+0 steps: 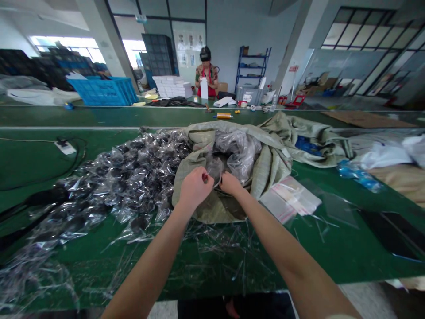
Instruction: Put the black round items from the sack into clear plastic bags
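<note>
Both hands are pinching a clear plastic film [214, 169] above the mouth of a woven sack [206, 206]. Left hand [194, 188]: fingers curled shut, gripping a thin edge of the film. Right hand [230, 183]: fingers closed on the same edge. Sack is lying open on a green workbench [83, 155], more film bulging inside. A heap of clear bags [133, 177] with dark contents is spreading just left of it, loose strips lying in front. Further back, a co-worker [206, 73] is standing, holding something white.
</note>
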Tool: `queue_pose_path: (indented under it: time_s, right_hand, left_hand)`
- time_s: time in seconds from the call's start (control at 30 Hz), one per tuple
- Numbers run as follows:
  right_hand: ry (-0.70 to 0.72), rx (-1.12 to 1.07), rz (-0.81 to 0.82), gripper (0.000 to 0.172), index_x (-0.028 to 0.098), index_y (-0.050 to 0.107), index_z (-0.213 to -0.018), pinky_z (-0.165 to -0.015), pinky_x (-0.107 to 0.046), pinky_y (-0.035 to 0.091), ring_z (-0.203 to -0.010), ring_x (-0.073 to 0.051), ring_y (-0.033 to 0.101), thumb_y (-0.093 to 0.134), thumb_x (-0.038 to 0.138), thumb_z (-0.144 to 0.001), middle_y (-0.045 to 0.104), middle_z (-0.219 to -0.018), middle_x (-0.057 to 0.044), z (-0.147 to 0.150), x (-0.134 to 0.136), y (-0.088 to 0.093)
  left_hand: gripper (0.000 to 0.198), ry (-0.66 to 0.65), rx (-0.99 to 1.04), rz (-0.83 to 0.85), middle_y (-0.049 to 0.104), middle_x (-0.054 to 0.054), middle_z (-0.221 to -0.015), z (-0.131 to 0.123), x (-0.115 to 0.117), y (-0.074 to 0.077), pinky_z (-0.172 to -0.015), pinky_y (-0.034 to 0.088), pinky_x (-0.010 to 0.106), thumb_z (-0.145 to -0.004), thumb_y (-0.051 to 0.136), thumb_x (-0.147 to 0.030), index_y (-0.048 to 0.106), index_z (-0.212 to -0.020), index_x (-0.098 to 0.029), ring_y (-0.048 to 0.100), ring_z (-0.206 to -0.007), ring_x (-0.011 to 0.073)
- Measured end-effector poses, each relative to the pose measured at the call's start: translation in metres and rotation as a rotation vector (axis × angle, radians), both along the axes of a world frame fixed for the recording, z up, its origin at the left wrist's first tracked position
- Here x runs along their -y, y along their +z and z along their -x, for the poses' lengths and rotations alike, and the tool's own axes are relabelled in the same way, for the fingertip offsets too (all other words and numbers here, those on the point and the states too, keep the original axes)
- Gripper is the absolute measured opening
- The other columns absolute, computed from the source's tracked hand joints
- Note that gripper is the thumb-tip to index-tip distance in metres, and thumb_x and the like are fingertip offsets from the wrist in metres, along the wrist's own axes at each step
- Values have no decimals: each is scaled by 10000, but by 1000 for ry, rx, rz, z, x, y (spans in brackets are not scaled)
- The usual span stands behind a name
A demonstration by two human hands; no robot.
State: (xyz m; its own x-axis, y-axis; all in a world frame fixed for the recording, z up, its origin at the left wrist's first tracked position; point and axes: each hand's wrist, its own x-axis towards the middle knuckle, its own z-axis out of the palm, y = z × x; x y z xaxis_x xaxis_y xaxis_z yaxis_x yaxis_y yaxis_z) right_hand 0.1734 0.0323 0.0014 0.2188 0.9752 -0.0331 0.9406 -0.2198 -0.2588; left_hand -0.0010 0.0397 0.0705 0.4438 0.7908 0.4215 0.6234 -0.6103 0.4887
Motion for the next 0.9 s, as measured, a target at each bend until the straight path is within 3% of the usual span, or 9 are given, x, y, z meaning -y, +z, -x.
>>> queue_pose_path:
  time_s: [0.2, 0.3, 0.37, 0.43, 0.5, 0.57, 0.67, 0.8, 0.9]
  right_hand:
    - [21, 22, -40, 339, 75, 637, -1085, -885, -309, 454, -1020, -256, 617, 610, 219, -779, 557, -1210, -214, -3, 9, 1]
    - [-63, -9, -234, 374, 67, 612, -1109, -895, -334, 454, -1026, -258, 600, 584, 249, -783, 580, -1160, -201, -12, 34, 11]
    - [-189, -196, -512, 354, 95, 623, -1059, -854, -336, 470, -927, -230, 617, 599, 283, -760, 639, -1024, -143, -16, 56, 24]
    - [-291, -534, -764, 341, 134, 620, -1019, -737, -320, 493, -742, -183, 617, 607, 342, -750, 662, -868, -70, -14, 76, 38]
    - [-282, -873, -868, 335, 163, 610, -987, -623, -291, 481, -613, -147, 580, 616, 398, -749, 650, -759, -17, -6, 91, 49]
    - [-246, -1080, -852, 324, 175, 615, -926, -553, -268, 454, -553, -129, 551, 664, 417, -716, 634, -683, 11, 3, 98, 53]
    - [-287, -1163, -776, 311, 174, 618, -855, -512, -256, 439, -525, -123, 547, 722, 396, -665, 643, -662, 10, 9, 98, 42]
    - [-372, -1056, -726, 320, 164, 628, -883, -504, -268, 459, -557, -148, 593, 707, 396, -677, 681, -735, -28, 0, 98, 16]
    - [-389, -829, -726, 321, 156, 651, -916, -564, -293, 488, -608, -173, 625, 684, 394, -703, 694, -752, -43, -5, 102, 7]
  left_hand:
    - [78, 16, -52, 10, 613, 46, -774, -4, 5, 2, -646, 359, 265, -803, 503, -249, 526, -743, -205, 565, -723, 183]
    - [71, 16, -72, 3, 621, 58, -792, -8, 5, 0, -650, 362, 272, -803, 501, -242, 536, -755, -204, 574, -736, 192]
    - [71, 8, -89, -6, 627, 66, -812, -14, 5, -3, -663, 372, 274, -811, 502, -244, 550, -778, -202, 584, -752, 197]
    - [86, -8, -114, -4, 635, 76, -837, -22, 6, -6, -679, 387, 276, -821, 506, -255, 567, -799, -198, 596, -768, 200]
    - [118, -33, -144, 12, 648, 88, -870, -31, 9, -9, -688, 404, 277, -837, 504, -276, 586, -825, -192, 610, -783, 203]
    - [167, -67, -166, 35, 663, 95, -903, -39, 12, -11, -696, 423, 279, -863, 486, -306, 604, -860, -188, 626, -803, 207]
    - [220, -111, -178, 82, 684, 94, -930, -49, 13, -13, -729, 449, 281, -895, 451, -324, 623, -894, -186, 643, -843, 209]
    - [217, -139, -173, 133, 699, 80, -938, -53, 10, -18, -781, 464, 284, -898, 449, -294, 640, -894, -192, 649, -876, 203]
    - [217, -136, -156, 120, 698, 74, -943, -53, 9, -22, -778, 470, 288, -899, 450, -301, 640, -907, -196, 651, -876, 203]
